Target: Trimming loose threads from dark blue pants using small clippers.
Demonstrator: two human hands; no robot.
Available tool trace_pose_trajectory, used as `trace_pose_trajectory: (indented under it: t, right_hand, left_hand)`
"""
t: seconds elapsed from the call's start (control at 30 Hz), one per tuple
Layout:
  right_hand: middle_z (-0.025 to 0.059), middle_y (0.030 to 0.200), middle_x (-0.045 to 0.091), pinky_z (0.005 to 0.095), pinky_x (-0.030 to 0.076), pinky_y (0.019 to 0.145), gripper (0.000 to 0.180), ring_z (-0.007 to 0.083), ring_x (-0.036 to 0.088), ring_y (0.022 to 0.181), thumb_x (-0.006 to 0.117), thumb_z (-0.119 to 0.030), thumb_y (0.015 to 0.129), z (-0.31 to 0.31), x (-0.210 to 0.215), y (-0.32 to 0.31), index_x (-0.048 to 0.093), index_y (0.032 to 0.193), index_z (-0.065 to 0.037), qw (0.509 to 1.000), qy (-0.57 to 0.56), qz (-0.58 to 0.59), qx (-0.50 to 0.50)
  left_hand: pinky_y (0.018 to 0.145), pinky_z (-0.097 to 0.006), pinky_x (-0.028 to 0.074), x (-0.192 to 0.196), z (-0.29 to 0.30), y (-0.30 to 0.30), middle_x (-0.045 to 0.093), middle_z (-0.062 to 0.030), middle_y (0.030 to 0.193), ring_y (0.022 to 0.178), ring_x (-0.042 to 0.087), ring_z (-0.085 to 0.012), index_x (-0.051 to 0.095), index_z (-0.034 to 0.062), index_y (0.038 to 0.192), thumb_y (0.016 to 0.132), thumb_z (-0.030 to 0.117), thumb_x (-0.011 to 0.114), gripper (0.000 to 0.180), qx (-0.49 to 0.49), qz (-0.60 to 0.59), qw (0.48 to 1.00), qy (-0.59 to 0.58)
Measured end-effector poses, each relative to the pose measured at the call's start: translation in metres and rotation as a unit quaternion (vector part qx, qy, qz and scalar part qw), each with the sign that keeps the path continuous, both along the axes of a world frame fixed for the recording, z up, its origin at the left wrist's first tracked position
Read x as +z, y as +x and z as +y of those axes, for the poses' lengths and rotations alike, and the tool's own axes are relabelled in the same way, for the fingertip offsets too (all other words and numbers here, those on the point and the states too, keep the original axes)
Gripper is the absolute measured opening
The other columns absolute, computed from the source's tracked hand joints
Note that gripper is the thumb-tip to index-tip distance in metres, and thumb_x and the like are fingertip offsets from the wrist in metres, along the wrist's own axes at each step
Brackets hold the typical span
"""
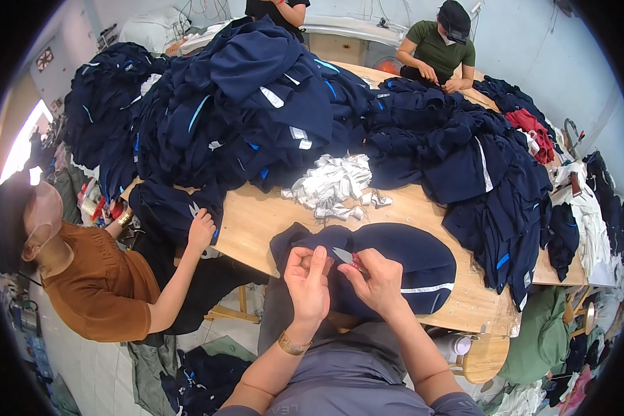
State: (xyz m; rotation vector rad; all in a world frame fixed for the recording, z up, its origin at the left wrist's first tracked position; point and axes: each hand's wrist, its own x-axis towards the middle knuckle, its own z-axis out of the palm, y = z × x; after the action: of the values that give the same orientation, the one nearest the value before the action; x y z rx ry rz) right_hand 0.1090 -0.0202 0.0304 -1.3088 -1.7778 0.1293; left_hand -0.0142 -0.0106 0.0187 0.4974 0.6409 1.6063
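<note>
A navy garment (416,253) with a white stripe lies at the table's near edge, under and beyond my hands. My right hand (378,281) is closed around small thread snips (342,255), which have pointed metal blades and a red handle. The blades point left, toward the fingertips of my other hand. Thumb and fingers are pinched together on my left hand (308,283), just left of the blades and in front of the garment. What that pinch holds, if anything, is too small to make out.
White fabric scraps (336,184) are heaped beyond the garment. Large piles of navy garments (236,104) cover the table's far left, and more navy clothing (489,173) hangs over its right side. A co-worker in brown (107,284) sits close on my left; another in green (440,52) works across the table.
</note>
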Motion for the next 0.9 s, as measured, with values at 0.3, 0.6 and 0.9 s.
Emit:
trace_pose_trajectory:
  t: [0.3, 0.6, 0.9]
  right_hand:
    - [0.0045, 0.06, 0.051, 0.0291, 0.037, 0.041, 0.032, 0.0207, 0.05, 0.044, 0.07, -0.033, 0.075, 0.0025, -0.0015, 0.0016, 0.053, 0.067, -0.007, 0.999, 0.034, -0.012, -0.005]
    - [0.0048, 0.059, 0.05, 0.0292, 0.037, 0.041, 0.033, 0.021, 0.05, 0.044, 0.07, -0.034, 0.075, 0.0034, -0.0008, 0.0027, 0.053, 0.067, -0.006, 1.0, 0.019, -0.008, 0.014]
    - [0.0061, 0.059, 0.051, 0.0292, 0.037, 0.042, 0.031, 0.0222, 0.048, 0.043, 0.07, -0.029, 0.077, 0.0056, -0.0024, 0.0032, 0.053, 0.069, -0.005, 1.0, 0.012, 0.018, 0.015]
  left_hand:
    - [0.07, -0.023, 0.048, 0.0036, -0.001, -0.0019, 0.055, 0.0012, 0.075, 0.07, 0.055, -0.0072, 0.05, 0.0075, 0.085, 0.087, 0.006, 0.059, 0.01, 0.013, 0.004, 1.0, 0.003]
    - [0.071, -0.024, 0.048, 0.0044, -0.0002, -0.0004, 0.056, 0.0009, 0.076, 0.072, 0.056, -0.0079, 0.05, 0.0074, 0.086, 0.087, 0.006, 0.059, 0.009, 0.002, -0.003, 1.0, 0.004]
    - [0.073, -0.026, 0.048, 0.0002, 0.0006, -0.0022, 0.055, 0.0004, 0.078, 0.072, 0.056, -0.0083, 0.049, 0.0073, 0.086, 0.088, 0.007, 0.058, 0.009, 0.004, 0.011, 1.0, 0.006]
